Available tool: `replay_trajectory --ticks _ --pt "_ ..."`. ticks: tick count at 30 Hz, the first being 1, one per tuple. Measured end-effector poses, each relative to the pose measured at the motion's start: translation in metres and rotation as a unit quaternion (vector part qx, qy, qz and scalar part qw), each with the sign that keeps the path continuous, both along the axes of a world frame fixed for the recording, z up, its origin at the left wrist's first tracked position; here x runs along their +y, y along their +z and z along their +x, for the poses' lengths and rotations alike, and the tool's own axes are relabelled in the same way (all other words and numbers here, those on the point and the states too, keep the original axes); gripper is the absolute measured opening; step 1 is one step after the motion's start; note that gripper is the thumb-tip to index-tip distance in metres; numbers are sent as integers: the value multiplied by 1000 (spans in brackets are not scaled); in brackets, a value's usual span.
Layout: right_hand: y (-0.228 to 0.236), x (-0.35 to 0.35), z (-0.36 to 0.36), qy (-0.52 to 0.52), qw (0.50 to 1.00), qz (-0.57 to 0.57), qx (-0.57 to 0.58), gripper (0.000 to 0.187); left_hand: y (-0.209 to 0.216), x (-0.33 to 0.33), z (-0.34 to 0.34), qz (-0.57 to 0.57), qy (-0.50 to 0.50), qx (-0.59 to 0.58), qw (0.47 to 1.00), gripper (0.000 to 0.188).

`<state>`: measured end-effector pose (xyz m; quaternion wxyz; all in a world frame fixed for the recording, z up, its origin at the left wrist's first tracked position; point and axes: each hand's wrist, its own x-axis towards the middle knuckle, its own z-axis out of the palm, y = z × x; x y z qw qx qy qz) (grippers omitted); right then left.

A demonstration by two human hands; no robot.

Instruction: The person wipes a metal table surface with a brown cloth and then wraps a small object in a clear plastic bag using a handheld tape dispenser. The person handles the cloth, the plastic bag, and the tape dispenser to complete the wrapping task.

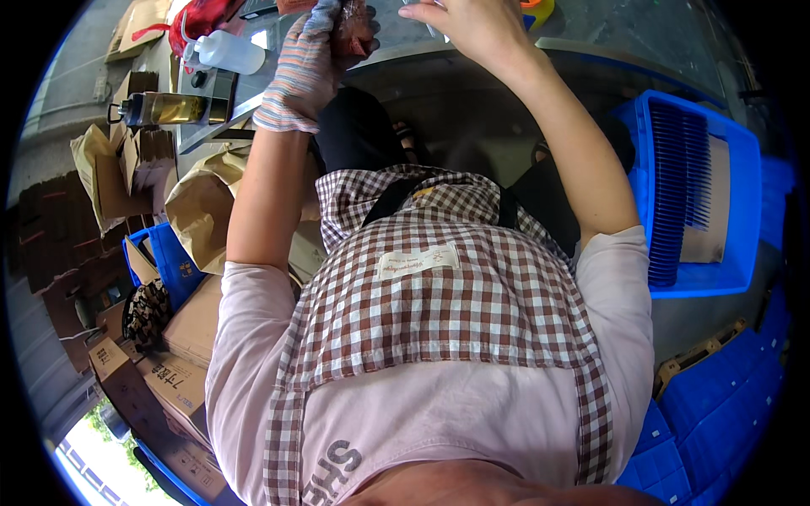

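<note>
At the top edge, my left hand (pixel 304 72) wears a striped grey-and-orange work glove. Its fingers are closed around a reddish-brown object with a shiny surface (pixel 353 35), whose kind I cannot make out. To the right of it, my bare right hand (pixel 483 32) has its thumb and fingers pinched together. A small whitish sliver (pixel 435 32) shows beneath those fingers, partly hidden. Both hands are over the glass-like tabletop (pixel 582 21), and part of each is close to the picture's edge. An orange-and-yellow round item (pixel 537 13) lies just beyond my right hand.
Left of my gloved hand stand a white squeeze bottle (pixel 232 52), a red bag (pixel 199 21) and a drink bottle (pixel 169 109). Cardboard boxes (pixel 173 384) and a brown paper bag (pixel 202 198) crowd the left. A blue crate (pixel 742 211) holding dark ribbed pieces stands right.
</note>
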<state>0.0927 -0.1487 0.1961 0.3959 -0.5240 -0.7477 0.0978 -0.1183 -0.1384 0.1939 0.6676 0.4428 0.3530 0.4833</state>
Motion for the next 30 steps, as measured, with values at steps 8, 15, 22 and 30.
replay_trajectory --ticks 8,15,22,30 --pt "2 -2 -3 7 1000 -16 -10 28 -2 1 2 42 -63 26 997 34" --pt "-4 -5 -5 21 999 -27 13 26 -5 4 -4 -13 -151 -52 987 27" --pt "-9 -5 -4 17 999 15 -23 28 8 -2 -2 9 -77 20 997 31" --pt "-1 -2 -6 19 996 -73 49 30 -6 7 -10 23 -181 -86 979 32"
